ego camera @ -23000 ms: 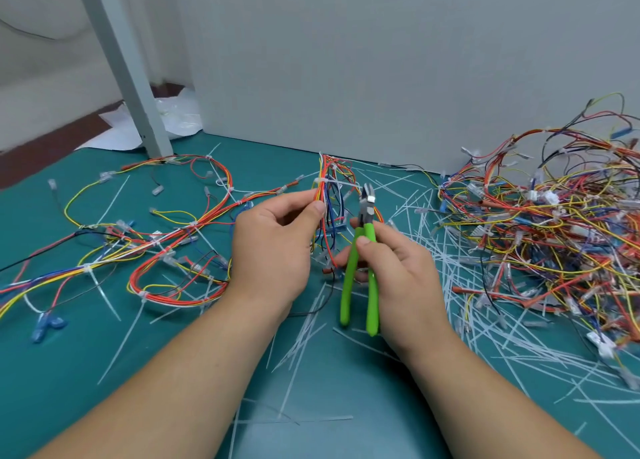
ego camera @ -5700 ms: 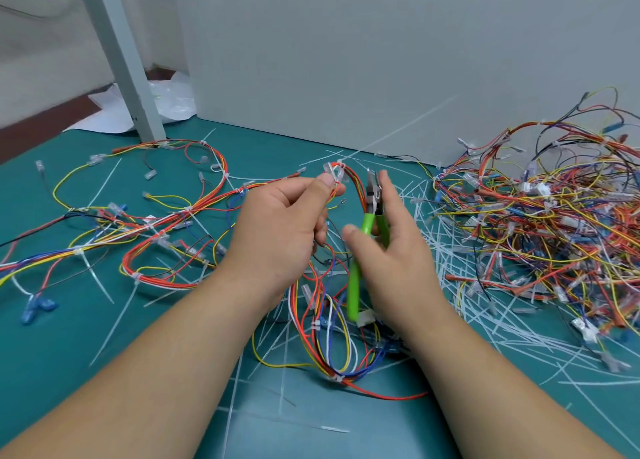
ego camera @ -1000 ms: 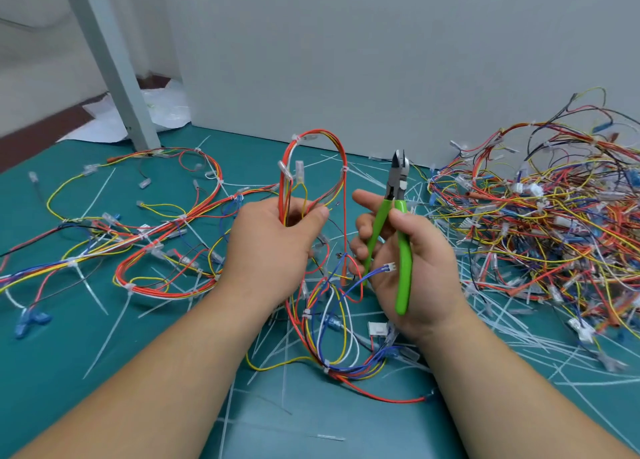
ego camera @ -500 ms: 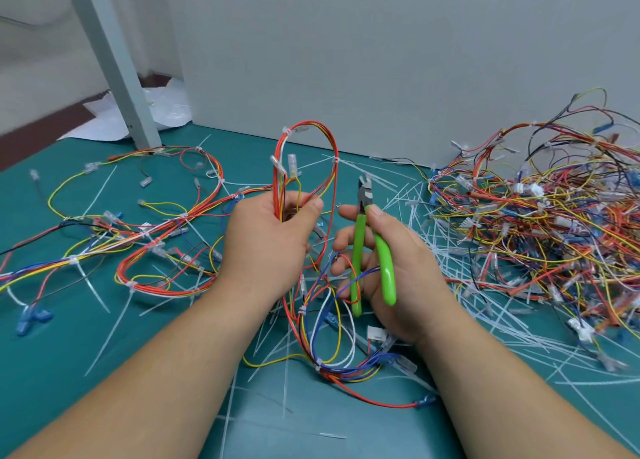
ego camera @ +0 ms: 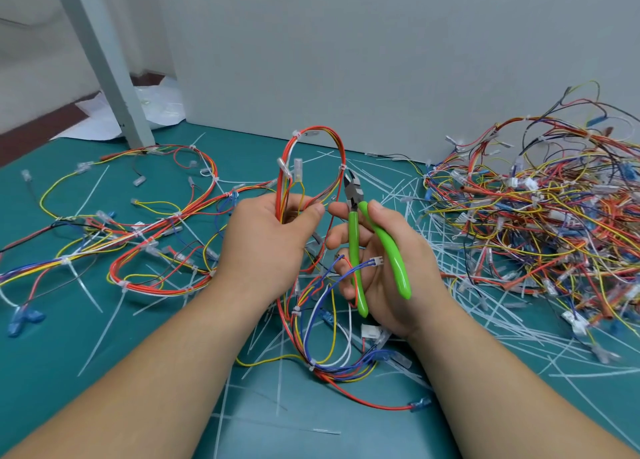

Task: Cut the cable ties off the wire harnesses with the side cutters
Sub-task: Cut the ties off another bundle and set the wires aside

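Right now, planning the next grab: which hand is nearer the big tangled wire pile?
Right. The right hand, holding the side cutters, is left of the pile; the left hand is farther left.

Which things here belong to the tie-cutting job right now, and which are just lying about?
In use: left hand gripping the held harness; its cable tie by the cutter tips; side cutters in the right hand.
Lying about: tangled pile at right; harnesses at left; loose cut ties; grey post.
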Demonstrator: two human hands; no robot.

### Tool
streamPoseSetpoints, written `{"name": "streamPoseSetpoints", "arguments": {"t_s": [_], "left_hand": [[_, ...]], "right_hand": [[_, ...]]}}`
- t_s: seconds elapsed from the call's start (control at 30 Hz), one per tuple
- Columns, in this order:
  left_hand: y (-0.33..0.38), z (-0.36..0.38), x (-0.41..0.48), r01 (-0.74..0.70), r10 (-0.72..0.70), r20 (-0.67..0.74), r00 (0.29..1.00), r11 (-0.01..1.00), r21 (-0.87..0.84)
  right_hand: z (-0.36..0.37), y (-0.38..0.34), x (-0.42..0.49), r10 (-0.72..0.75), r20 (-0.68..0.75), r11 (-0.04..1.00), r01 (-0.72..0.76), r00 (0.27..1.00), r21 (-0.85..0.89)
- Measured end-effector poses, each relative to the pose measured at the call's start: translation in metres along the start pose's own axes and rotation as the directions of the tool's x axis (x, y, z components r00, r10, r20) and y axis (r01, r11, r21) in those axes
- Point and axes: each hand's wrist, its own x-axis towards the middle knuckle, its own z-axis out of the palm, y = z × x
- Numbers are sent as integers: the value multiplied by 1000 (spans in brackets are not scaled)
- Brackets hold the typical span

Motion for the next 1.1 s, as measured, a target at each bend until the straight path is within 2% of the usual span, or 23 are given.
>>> {"name": "streamPoseSetpoints", "arguments": {"t_s": [0.43, 1.1], "left_hand": [[-2, 1, -1, -25, 25, 42, 999, 1000, 16], [-4, 1, -1, -35, 34, 57, 998, 999, 12]], "right_hand": [[-1, 1, 1, -82, -30, 996, 81, 996, -33], [-6, 5, 6, -128, -35, 987, 124, 991, -100]]}}
